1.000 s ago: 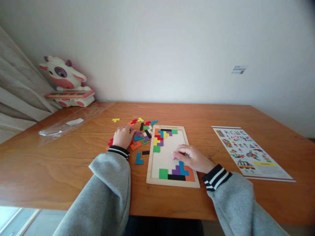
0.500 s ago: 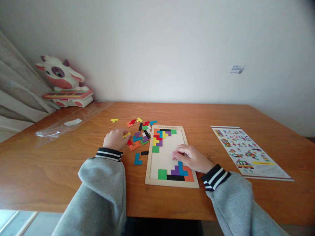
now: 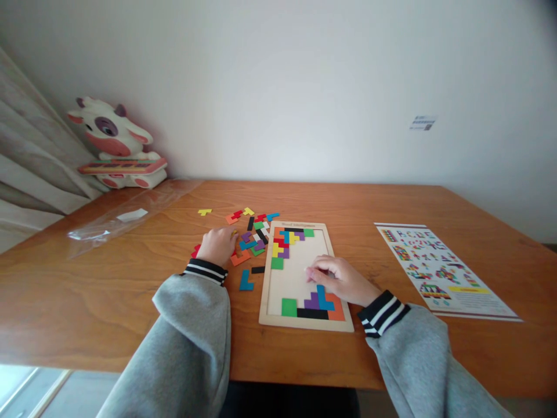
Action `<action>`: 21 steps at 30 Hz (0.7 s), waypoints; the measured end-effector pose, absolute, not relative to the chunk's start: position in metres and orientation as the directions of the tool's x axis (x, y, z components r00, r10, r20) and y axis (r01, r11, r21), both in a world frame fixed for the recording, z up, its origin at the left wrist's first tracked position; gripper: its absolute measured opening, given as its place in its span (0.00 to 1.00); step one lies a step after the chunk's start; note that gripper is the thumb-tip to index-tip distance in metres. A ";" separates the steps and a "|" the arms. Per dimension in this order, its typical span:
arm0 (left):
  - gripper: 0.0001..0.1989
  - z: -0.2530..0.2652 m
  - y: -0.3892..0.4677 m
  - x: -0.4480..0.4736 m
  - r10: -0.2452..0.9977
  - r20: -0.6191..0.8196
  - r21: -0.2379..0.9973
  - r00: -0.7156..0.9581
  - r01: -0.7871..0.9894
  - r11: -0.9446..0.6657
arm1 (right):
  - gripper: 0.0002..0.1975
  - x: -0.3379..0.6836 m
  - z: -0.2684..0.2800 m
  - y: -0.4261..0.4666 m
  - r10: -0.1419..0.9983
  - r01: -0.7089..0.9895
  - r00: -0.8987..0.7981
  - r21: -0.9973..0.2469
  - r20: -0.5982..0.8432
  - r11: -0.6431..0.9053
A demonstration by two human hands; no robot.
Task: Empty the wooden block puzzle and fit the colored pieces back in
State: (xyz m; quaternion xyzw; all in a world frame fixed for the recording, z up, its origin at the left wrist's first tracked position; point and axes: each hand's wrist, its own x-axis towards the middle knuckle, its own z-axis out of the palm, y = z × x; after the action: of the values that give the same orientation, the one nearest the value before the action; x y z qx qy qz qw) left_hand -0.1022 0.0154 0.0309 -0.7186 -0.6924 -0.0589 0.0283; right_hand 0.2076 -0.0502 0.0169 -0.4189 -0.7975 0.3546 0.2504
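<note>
My left hand (image 3: 218, 245) is over the left side of a pile of loose flat puzzle pieces, its fingers bent closed around a yellow puzzle piece (image 3: 235, 233), of which only a sliver shows. A red piece (image 3: 195, 251) peeks out beside that hand's wrist. My right hand (image 3: 339, 277) rests over the wooden puzzle board (image 3: 263, 290), thumb and fingers curled together with nothing visible in them. Colored pieces fill the board's upper left corner, such as a green square (image 3: 277, 263). Along its bottom lie another green square (image 3: 289, 307), a black bar (image 3: 312, 314) and a blue piece (image 3: 324, 298).
A blue L-shaped piece (image 3: 246, 281) and a short black bar (image 3: 257, 270) lie left of the board. A printed sheet (image 3: 444, 267) is on the right. At the back left are a clear plastic bag (image 3: 100, 226) and a cow toy with a keyboard (image 3: 122, 145).
My left hand has moved right over the pile, uncovering red at its left and hiding most of the yellow piece. My right hand has stayed nearly still. The view has shifted slightly.
</note>
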 end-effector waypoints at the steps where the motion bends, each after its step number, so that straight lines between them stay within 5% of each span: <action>1: 0.17 0.031 0.015 -0.102 0.991 0.134 0.046 0.021 0.999 -0.027 | 0.27 0.208 0.017 -0.050 0.846 0.489 -0.523 -0.777 0.102 0.396; 14: 0.18 0.028 0.020 -0.112 0.962 0.261 0.096 -0.078 0.994 0.055 | 0.26 0.208 0.016 -0.050 0.844 0.494 -0.525 -0.767 0.112 0.409; 21: 0.17 0.031 0.014 -0.107 0.956 0.292 0.135 0.024 0.989 -0.066 | 0.26 0.207 0.016 -0.049 0.845 0.495 -0.523 -0.766 0.115 0.410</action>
State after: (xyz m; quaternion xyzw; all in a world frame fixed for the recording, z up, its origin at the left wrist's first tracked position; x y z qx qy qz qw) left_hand -0.1066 0.0138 0.0309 -0.7137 -0.6812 -0.1544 0.0530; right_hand 0.2069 -0.0493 0.0162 -0.4182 -0.8009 0.3463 0.2524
